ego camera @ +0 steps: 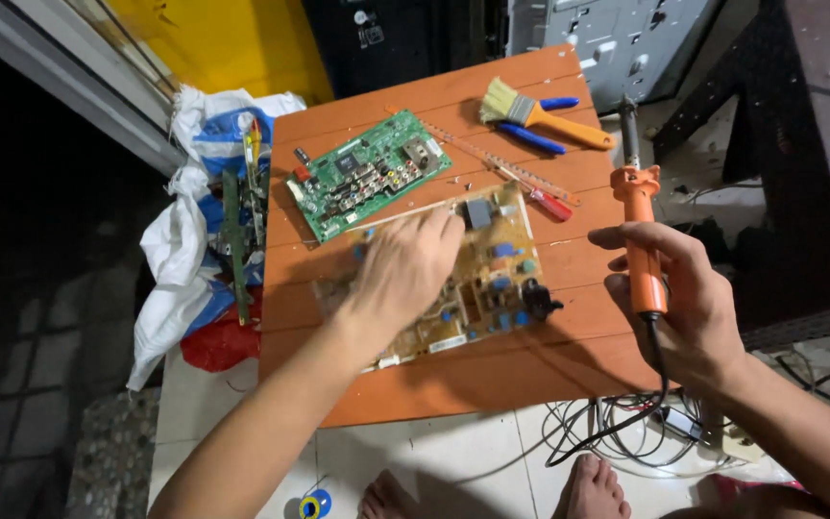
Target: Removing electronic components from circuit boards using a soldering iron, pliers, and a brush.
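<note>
Two circuit boards sit on the orange counter: a green board toward the far left, and a tan board in the middle. The left hand lies flat on the tan board, fingers spread, pressing rather than gripping. That board's long axis runs diagonally, from near-left up to far-right, with its near edge well inside the counter's front edge.

The right hand has its grip wrapped shut around the orange soldering iron, held just off the counter's right edge. The iron stands nearly upright in view, tip pointing away from the body, cord trailing down to the floor.

Far side has a yellow brush, a red screwdriver and a thin ruler-like strip. There's bare counter along the near edge and the right of the tan board. A white sack crowds the left edge.
</note>
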